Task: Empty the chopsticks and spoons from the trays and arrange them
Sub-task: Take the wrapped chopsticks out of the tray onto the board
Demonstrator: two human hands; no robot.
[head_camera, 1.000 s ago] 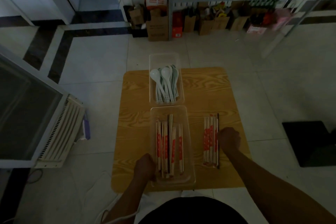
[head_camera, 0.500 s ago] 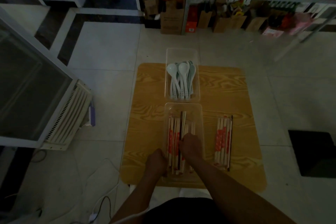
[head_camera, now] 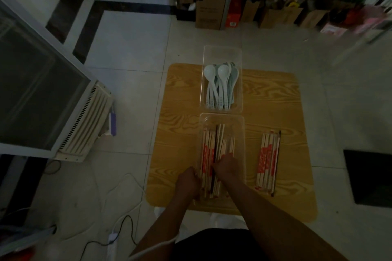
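Right hand (head_camera: 226, 166) has crossed into the tray (head_camera: 221, 115), grasping chopsticks (head_camera: 206, 144); left hand (head_camera: 187, 182) grips its rim.

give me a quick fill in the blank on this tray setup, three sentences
The far tray holds only ____.
The right hand is inside the near tray, which holds ____.
The laid-out row lies on the table to the ____ of the near tray.
Missing: spoons; chopsticks; right.
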